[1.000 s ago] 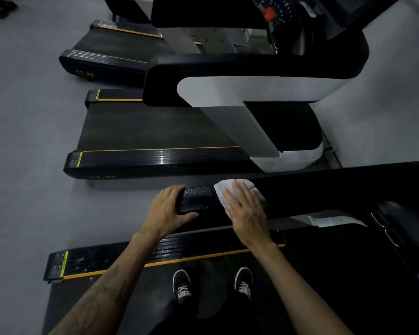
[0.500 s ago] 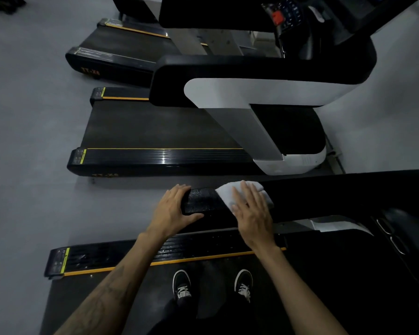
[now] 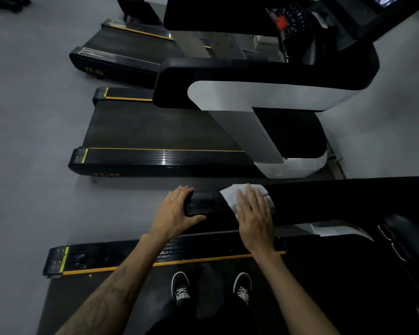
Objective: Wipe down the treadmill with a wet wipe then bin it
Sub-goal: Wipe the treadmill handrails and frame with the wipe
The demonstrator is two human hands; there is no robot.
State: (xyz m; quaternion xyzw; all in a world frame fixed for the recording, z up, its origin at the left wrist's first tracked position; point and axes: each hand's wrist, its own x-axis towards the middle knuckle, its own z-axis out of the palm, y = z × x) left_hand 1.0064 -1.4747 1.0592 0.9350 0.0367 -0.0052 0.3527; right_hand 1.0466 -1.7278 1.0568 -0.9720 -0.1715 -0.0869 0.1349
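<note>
I stand on a black treadmill's belt (image 3: 324,286), beside its black left handrail (image 3: 336,197). My left hand (image 3: 174,213) grips the textured end of that rail, fingers over the top and thumb underneath. A white wet wipe (image 3: 228,195) lies draped over the rail just to the right of that end. My right hand (image 3: 254,213) presses flat on the wipe with straight fingers, covering most of it. The treadmill's side rail with an orange stripe (image 3: 179,262) runs below my hands.
Two more treadmills (image 3: 155,131) stand side by side to the left, the nearer one with a silver upright (image 3: 247,131) and a black handrail. Grey floor (image 3: 29,165) lies behind their decks. A console with a red button (image 3: 282,20) is at top right.
My right hand and the wipe have slid slightly along the rail, away from my left hand. My left hand has kept its grip on the rail's end.
</note>
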